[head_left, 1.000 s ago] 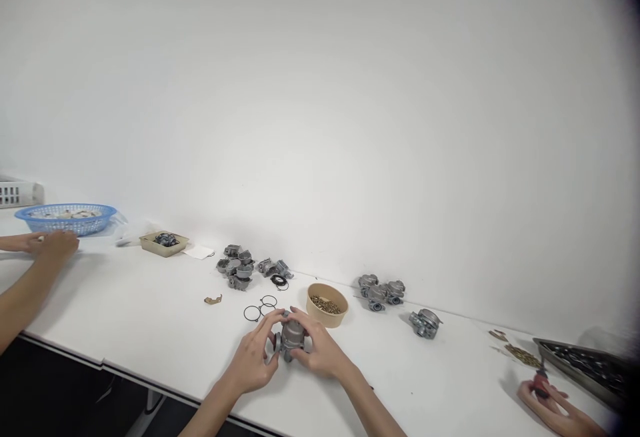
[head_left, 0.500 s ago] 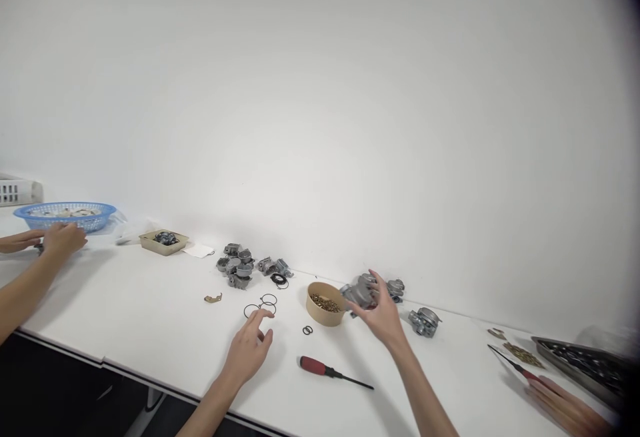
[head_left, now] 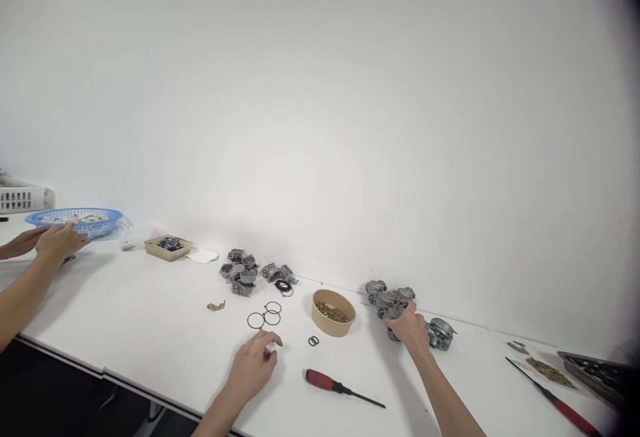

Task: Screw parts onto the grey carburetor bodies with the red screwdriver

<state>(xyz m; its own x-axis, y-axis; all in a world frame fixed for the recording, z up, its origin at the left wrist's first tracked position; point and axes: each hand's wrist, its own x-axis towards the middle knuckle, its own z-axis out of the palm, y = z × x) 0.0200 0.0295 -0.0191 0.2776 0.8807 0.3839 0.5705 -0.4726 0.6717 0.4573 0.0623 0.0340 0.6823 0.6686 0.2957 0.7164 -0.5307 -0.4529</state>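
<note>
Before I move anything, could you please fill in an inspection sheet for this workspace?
Surface: white table, parts spread across it.
Job's things: metal part in the right hand, beside similar ones; bowl of small brass-coloured pieces; red-and-black screwdriver lying between the arms.
Clutter: thin black rings ahead of the left hand; second screwdriver at far right.
Grippers: left hand loosely curled, nothing visible held; right hand grasping the metal part.
Cables: nothing seen.
Surroundings: white wall behind; co-worker's hands near a blue basket at left.
</note>
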